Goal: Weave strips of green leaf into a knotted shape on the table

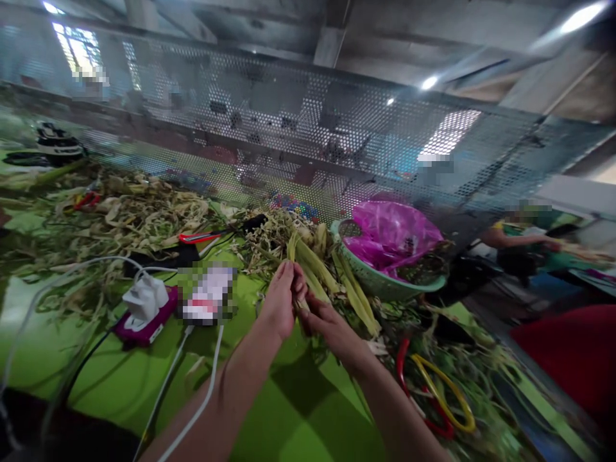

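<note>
Over the green table, both hands meet on a bundle of leaf strips.
Left hand pinches the strips' lower ends; right hand, just beside it, closes on the same ends from below. The strips fan up and away from both hands toward the teal basket.

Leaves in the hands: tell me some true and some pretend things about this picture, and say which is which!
1. The left hand and right hand both grip the yellow-green leaves. True.
2. The bag in the basket is blue. False: it is pink.
3. The table is green. True.
4. The basket holds chargers. False: the white chargers sit on the purple power strip.
</note>
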`<move>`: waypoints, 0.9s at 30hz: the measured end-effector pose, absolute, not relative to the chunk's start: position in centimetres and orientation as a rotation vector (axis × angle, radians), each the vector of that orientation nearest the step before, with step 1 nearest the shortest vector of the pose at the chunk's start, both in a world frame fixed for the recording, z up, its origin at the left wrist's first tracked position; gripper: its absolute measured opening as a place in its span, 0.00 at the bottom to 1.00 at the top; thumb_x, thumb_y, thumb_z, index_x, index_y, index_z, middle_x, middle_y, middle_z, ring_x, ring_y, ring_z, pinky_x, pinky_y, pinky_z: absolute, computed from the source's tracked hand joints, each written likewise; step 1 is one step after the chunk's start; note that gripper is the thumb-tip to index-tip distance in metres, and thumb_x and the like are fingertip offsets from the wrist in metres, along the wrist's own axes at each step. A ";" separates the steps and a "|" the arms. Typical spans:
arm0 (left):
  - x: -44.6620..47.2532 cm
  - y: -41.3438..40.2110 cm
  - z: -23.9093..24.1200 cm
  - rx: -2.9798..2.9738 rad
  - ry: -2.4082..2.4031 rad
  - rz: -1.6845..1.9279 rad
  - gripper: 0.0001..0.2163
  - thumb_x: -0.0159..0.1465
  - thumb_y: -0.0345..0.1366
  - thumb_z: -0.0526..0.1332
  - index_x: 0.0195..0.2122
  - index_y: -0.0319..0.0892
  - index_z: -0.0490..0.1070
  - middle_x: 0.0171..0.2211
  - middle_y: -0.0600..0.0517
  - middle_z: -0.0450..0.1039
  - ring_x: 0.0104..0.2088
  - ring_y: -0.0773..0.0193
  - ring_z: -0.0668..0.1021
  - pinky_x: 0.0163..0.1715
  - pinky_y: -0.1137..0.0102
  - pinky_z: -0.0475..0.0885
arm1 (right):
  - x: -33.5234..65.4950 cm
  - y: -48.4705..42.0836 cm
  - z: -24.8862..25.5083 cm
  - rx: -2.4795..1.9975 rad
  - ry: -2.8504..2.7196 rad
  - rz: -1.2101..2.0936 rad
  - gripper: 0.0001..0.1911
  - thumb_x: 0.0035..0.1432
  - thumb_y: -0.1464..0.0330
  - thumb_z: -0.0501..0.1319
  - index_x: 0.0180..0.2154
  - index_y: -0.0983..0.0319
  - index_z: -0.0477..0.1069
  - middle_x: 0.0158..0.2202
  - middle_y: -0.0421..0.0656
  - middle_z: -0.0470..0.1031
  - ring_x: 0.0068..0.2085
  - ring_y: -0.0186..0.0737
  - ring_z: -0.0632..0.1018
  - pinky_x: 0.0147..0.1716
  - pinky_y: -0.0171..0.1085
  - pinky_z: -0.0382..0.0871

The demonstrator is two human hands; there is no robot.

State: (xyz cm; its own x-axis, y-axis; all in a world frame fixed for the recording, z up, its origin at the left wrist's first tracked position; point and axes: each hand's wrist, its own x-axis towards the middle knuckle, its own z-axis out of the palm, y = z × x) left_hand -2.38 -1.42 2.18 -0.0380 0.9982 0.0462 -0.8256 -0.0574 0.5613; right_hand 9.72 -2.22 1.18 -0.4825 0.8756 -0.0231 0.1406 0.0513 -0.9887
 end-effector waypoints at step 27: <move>-6.1 -0.1 3.3 0.204 0.397 1.643 0.12 0.65 0.40 0.56 0.28 0.42 0.59 0.16 0.63 0.47 0.13 0.76 0.50 0.13 0.78 0.46 | 9.2 -2.8 0.7 -1.162 -2.062 1.368 0.13 0.57 0.60 0.59 0.25 0.62 0.69 0.22 0.37 0.66 0.25 0.34 0.65 0.25 0.32 0.56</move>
